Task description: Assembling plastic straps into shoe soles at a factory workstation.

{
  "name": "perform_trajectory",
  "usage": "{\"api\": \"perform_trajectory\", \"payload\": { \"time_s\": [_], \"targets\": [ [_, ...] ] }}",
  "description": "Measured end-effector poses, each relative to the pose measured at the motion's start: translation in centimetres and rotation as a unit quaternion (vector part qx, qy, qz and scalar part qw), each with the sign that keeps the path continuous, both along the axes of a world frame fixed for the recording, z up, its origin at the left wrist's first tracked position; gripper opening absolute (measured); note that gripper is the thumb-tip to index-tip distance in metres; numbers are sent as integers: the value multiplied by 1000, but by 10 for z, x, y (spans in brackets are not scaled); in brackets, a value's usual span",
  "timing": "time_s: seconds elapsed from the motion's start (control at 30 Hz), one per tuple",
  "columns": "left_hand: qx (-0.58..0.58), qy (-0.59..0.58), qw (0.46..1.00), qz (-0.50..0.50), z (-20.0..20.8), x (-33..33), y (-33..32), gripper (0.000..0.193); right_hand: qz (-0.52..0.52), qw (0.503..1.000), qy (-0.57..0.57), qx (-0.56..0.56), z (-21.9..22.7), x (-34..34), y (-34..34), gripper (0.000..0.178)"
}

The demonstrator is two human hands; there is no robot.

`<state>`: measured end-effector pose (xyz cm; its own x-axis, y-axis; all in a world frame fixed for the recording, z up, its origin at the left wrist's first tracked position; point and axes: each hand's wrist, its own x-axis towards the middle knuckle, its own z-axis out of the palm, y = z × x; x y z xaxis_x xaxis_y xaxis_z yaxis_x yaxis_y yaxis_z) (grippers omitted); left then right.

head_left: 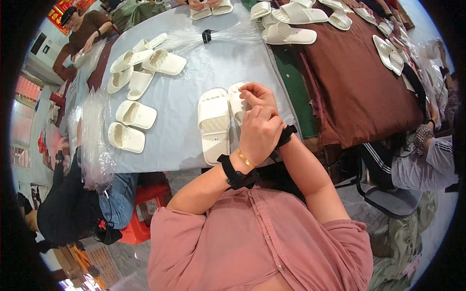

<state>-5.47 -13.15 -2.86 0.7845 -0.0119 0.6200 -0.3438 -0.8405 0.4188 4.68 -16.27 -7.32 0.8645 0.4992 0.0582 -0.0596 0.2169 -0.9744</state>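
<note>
Bearing printed number (216,138): white slipper (214,123); poster (56,19) seemingly lettered.

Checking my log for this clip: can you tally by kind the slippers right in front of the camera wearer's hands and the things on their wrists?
White slippers: 2
Black wristbands: 2
Gold-coloured bracelet: 1
Total: 5

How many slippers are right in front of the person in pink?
2: the left slipper, nearly all visible, and the right slipper just beside it, partly hidden behind the right hand and left hand. Anything fully behind the hands can't be seen.
</note>
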Motion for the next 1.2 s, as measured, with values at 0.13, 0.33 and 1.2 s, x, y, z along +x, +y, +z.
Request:
{"api": "perform_trajectory", "payload": {
  "time_s": [0.13, 0.33, 1.2],
  "targets": [
    [-95, -35, 993, -61, 3, 3, 24, 7, 11, 1000, 10, -11, -2, 2, -2, 13],
    [-539, 149, 829, 14, 16, 10, 103, 12, -28, 998, -49, 22, -3, -1, 1, 13],
    [-505, 172, 845, 46, -30, 20, 108, 14, -50, 981, -161, -91, -2, -8, 4, 11]
  ]
}}
